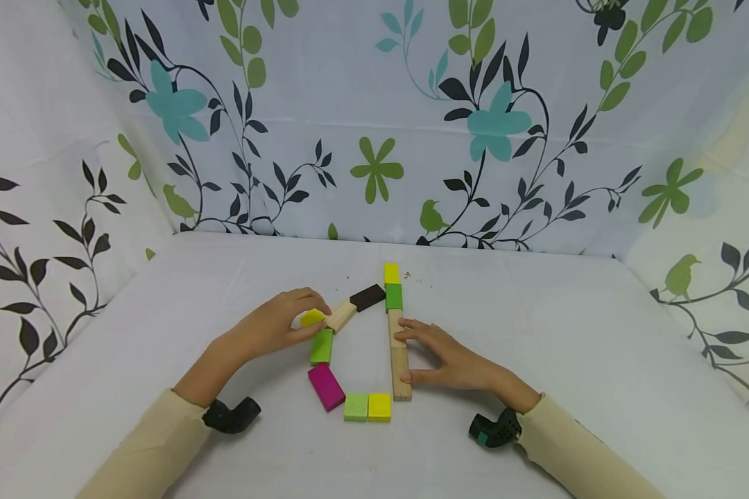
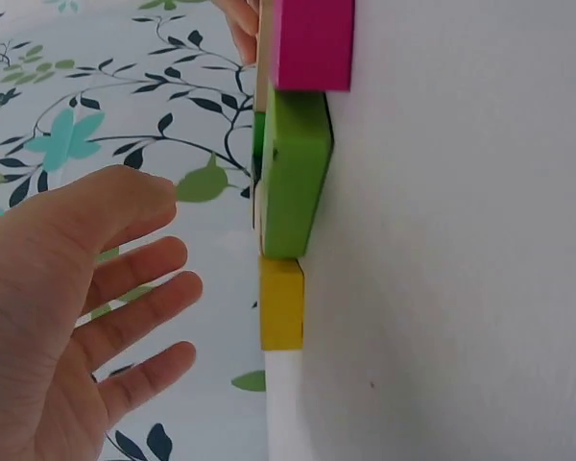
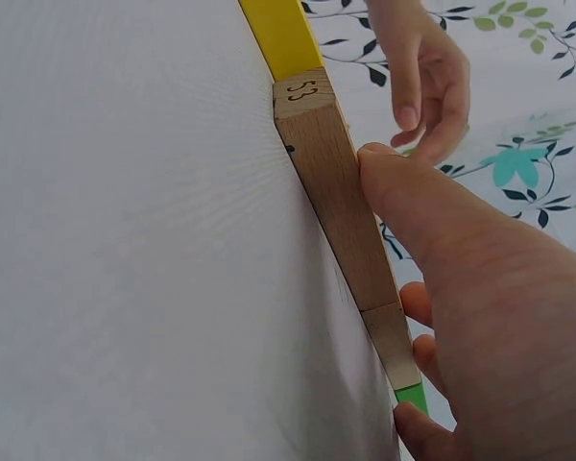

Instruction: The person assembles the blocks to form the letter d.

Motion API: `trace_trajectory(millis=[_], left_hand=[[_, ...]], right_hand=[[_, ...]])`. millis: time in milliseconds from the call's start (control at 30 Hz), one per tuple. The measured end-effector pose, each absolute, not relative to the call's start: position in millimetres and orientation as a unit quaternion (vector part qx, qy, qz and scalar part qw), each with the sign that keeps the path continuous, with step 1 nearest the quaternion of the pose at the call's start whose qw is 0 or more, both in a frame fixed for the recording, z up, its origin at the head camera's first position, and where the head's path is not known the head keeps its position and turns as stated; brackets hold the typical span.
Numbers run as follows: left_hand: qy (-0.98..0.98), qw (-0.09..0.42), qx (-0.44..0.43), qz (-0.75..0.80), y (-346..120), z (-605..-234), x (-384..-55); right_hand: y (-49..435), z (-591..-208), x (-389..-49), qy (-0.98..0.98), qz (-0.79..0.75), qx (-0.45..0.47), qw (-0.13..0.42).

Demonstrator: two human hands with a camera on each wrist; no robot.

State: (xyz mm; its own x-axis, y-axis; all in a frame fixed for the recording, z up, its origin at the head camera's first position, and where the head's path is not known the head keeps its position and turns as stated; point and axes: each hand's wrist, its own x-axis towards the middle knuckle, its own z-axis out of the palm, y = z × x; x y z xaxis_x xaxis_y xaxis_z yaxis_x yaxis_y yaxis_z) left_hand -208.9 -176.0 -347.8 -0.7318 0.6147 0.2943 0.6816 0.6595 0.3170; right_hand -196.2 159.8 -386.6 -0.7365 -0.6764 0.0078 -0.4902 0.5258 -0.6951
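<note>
My left hand hovers with relaxed fingers over a yellow block, its fingertips close by a slanted pale wooden block. In the left wrist view, that hand stands apart from the green block and holds nothing. Opposite, my right hand rests its fingers on a pale wooden block and its thumb at a longer wooden block marked "53". These two lie end to end in a straight row with a green block and a yellow block at the far end.
A dark brown block bridges the slanted block and the row. Down the left lies a magenta block; light green and yellow blocks sit side by side in front. Patterned cloth hangs behind the white tabletop.
</note>
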Motion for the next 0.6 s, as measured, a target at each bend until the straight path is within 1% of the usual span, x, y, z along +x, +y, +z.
trace_trajectory(millis=[267, 500, 600], left_hand=[[-0.921, 0.024, -0.322, -0.218, -187.2, -359.0, -215.0], [-0.928, -0.008, -0.304, -0.215, -191.7, -366.2, -218.9], [-0.927, -0.014, -0.303, -0.221, -193.1, -368.3, -220.1]], right_hand=[[160.0, -387.8, -196.6, 0.862, -0.352, -0.339, 0.133], [159.8, -387.7, -197.5, 0.864, -0.349, -0.338, 0.134], [160.1, -388.2, -197.9, 0.864, -0.347, -0.338, 0.133]])
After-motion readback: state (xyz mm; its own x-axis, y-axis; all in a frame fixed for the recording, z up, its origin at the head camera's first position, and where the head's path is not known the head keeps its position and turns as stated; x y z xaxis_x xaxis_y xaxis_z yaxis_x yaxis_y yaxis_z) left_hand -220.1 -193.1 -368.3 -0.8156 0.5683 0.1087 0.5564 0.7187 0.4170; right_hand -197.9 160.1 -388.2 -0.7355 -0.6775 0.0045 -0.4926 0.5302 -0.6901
